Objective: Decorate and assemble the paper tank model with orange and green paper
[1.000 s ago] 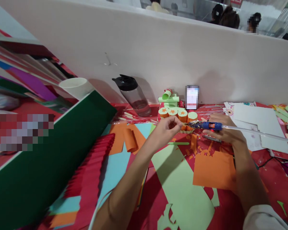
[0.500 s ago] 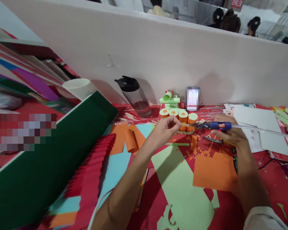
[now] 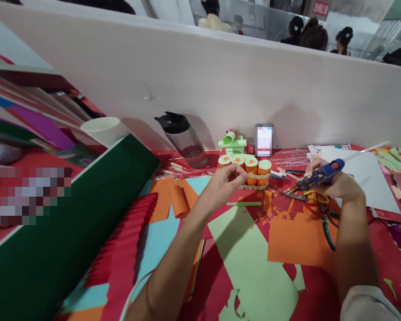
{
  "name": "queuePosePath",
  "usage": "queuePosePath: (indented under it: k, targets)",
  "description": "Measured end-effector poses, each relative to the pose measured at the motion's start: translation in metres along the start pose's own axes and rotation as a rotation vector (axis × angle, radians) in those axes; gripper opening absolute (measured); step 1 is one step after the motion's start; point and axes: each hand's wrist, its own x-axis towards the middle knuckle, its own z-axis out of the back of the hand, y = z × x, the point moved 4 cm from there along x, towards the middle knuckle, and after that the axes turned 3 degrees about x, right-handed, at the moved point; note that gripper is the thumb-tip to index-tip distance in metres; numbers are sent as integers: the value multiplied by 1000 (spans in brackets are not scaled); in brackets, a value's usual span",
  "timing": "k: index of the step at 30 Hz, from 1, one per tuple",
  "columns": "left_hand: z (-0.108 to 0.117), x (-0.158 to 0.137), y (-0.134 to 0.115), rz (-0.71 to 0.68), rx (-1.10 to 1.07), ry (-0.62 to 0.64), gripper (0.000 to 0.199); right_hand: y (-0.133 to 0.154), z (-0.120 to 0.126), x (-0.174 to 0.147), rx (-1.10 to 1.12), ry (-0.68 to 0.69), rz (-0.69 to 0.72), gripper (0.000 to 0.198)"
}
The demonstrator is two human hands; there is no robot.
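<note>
My right hand [image 3: 345, 185] grips a blue hot glue gun [image 3: 324, 173], its nozzle pointing down and left, a clear glue stick [image 3: 367, 150] jutting from its back. Thumb and fingertips of my left hand [image 3: 229, 182] are pinched at the end of a wavy tan paper strip [image 3: 259, 176], in front of a row of orange paper rolls [image 3: 263, 168]. Pale green discs top the rolls, and some carry orange stars. A second wavy strip edges their base. Beneath the glue gun lie yellow-handled scissors [image 3: 316, 197] and teal-handled pliers [image 3: 328, 232].
Green paper [image 3: 254, 258] and orange paper [image 3: 297, 240] lie on the red table among scraps. A dark green board [image 3: 70, 223] leans at left beside red pleated paper [image 3: 120, 254]. A bottle [image 3: 185, 140], a white cup [image 3: 103, 129] and a phone [image 3: 264, 140] stand near the white partition [image 3: 220, 76].
My right hand has drawn the glue gun right, away from the rolls, and tilted its nozzle downward. My left hand stays pinched near the rolls.
</note>
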Motion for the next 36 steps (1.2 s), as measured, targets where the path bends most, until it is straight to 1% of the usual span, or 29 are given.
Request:
queuePosePath:
  k: [2, 4, 6, 8, 10, 12, 14, 16, 18, 20, 23, 25, 27, 28, 30, 31, 33, 34, 36]
  targets:
    - [0, 0, 0, 1, 1, 5, 19, -7, 16, -6, -50, -131, -79, 21]
    - [0, 0, 1, -1, 13, 5, 20, -16, 30, -10, -113, -215, -207, 12]
    - [0, 0, 1, -11, 24, 4, 21, -23, 41, -13, -218, -277, -255, 13]
    - [0, -1, 1, -10, 36, 4, 19, -31, 47, -12, -418, -297, -306, 18]
    - [0, -2, 1, 6, 50, 9, 18, -44, 48, -11, -650, -254, -437, 21]
    - [0, -3, 0, 23, 61, 13, 17, -60, 44, -8, -785, -160, -566, 25]
    - [-1, -3, 0, 31, 61, 16, 17, -76, 36, -5, -816, -39, -646, 29]
    - [-2, -3, 1, 35, 59, 24, 18, -91, 27, -1, -819, 65, -698, 28]
    - [-2, -1, 3, 34, 61, 28, 18, -102, 21, 1, -813, 106, -720, 27]
    - [-2, 0, 5, 25, 62, 27, 18, -109, 17, 2, -805, 111, -722, 27]
    - [0, 1, 7, 8, 59, 18, 20, -108, 18, 0, -807, 95, -718, 27]
    - [1, 1, 7, 13, 56, 17, 21, -100, 19, 2, -823, 42, -679, 32]
    - [2, 0, 5, 24, 55, 18, 21, -84, 14, 9, -805, -48, -547, 39]
    - [2, 0, 4, 29, 56, 16, 21, -75, 8, 15, -763, -95, -445, 42]
    - [2, -1, 2, 33, 59, 8, 20, -56, -13, 27, -575, -135, -244, 51]
    - [3, -1, 1, 31, 60, 3, 20, -50, -27, 34, -454, -123, -180, 57]
    - [3, 0, 0, 24, 60, -6, 20, -39, -59, 47, -256, -75, -87, 74]
    - [3, 0, 0, 19, 59, -9, 20, -35, -74, 52, -195, -74, -42, 78]
    - [5, 0, 1, 11, 60, -9, 20, -30, -99, 61, -145, -93, 17, 77]
